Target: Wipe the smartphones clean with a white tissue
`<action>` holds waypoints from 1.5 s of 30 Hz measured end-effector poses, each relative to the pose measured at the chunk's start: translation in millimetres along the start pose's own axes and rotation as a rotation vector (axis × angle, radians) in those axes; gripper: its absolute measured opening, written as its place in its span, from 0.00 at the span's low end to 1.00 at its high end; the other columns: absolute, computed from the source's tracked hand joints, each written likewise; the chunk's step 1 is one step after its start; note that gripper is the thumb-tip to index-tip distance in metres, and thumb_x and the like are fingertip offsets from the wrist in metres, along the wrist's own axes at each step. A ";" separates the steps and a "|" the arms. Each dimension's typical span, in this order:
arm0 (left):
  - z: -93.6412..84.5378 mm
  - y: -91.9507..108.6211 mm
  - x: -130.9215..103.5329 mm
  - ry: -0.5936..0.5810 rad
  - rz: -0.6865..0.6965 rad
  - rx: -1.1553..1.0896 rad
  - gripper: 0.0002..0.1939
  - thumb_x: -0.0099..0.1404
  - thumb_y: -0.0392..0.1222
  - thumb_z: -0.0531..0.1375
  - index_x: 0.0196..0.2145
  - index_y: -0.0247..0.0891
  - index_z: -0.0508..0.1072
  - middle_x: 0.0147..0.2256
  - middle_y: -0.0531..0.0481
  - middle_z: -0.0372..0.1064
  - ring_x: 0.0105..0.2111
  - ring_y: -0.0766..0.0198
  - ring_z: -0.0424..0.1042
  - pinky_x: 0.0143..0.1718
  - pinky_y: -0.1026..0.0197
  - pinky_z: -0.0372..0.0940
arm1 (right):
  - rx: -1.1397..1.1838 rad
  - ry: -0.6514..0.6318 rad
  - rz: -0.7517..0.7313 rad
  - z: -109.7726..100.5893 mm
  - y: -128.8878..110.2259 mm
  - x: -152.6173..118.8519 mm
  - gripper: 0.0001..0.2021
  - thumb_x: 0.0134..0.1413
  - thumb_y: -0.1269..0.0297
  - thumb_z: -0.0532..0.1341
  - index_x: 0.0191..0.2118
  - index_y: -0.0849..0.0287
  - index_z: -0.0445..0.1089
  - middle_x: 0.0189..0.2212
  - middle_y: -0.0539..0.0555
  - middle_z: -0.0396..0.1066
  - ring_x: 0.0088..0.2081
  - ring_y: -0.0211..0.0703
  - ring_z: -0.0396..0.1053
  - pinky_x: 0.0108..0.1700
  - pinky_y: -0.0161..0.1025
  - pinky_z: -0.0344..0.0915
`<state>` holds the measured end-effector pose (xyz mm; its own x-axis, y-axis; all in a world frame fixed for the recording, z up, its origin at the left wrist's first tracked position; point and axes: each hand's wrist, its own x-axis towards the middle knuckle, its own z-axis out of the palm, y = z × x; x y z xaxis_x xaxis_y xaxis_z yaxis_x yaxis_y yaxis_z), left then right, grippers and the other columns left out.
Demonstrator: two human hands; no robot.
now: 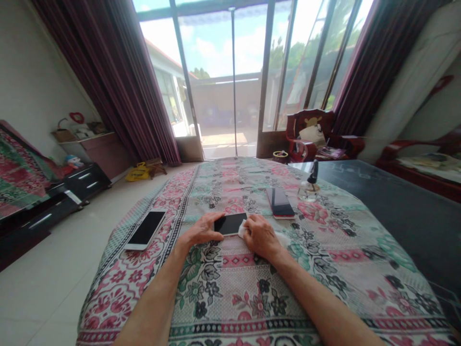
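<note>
left hand [204, 229]: fingers clasped middle phone [230, 224]; right hand [262, 235]: fingers bunched round white tissue [242, 229], apparently mid-wipe; next stroke likely needed steady bracing.

The person's bare left forearm [154, 293] slants up from the bottom edge, left of centre, to a nearly straight wrist, and the bare left hand [203, 230] points rightward at the middle of the frame, thumb below, fingers above, parted in a C. From the lower right, the bare right forearm [320, 298] reaches up-left to the bare right hand [262, 236], back upward, fingers curled and bunched.
</note>
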<state>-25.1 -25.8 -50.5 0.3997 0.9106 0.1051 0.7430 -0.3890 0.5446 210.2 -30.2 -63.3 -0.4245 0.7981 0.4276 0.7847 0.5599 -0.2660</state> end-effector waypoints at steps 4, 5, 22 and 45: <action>-1.0 0.1 1.1 -0.018 -0.002 0.009 0.40 0.48 0.41 0.66 0.59 0.37 0.61 0.58 0.43 0.60 0.57 0.49 0.59 0.58 0.54 0.54 | -0.025 0.031 0.034 -4.2 6.5 -2.4 0.06 0.49 0.75 0.55 0.30 0.60 0.68 0.33 0.55 0.65 0.38 0.42 0.62 0.42 0.35 0.59; -1.5 -0.8 1.0 -0.025 0.002 0.010 0.41 0.48 0.42 0.66 0.59 0.36 0.60 0.58 0.43 0.60 0.57 0.49 0.58 0.59 0.53 0.54 | -0.025 0.029 0.014 -4.4 7.0 -3.1 0.06 0.49 0.74 0.55 0.30 0.59 0.68 0.34 0.55 0.66 0.38 0.42 0.62 0.42 0.36 0.59; -9.1 -17.7 -6.3 0.038 -0.032 -0.016 0.40 0.45 0.41 0.68 0.57 0.38 0.64 0.57 0.43 0.61 0.57 0.52 0.59 0.59 0.54 0.53 | 0.040 -0.057 -0.269 9.8 -21.9 0.9 0.09 0.60 0.68 0.53 0.38 0.56 0.71 0.40 0.55 0.68 0.42 0.43 0.62 0.47 0.40 0.59; -14.5 -29.5 -3.4 -0.083 -0.086 -0.252 0.39 0.46 0.36 0.65 0.58 0.38 0.63 0.59 0.47 0.60 0.59 0.53 0.58 0.60 0.57 0.52 | 0.080 -0.031 -0.231 11.3 -18.5 2.6 0.10 0.59 0.71 0.53 0.36 0.57 0.72 0.37 0.54 0.68 0.41 0.42 0.62 0.47 0.38 0.59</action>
<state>-56.3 -15.4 -54.9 0.3910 0.9203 -0.0133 0.6232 -0.2541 0.7396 189.5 -36.0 -67.0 -0.6031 0.6524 0.4589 0.6275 0.7433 -0.2320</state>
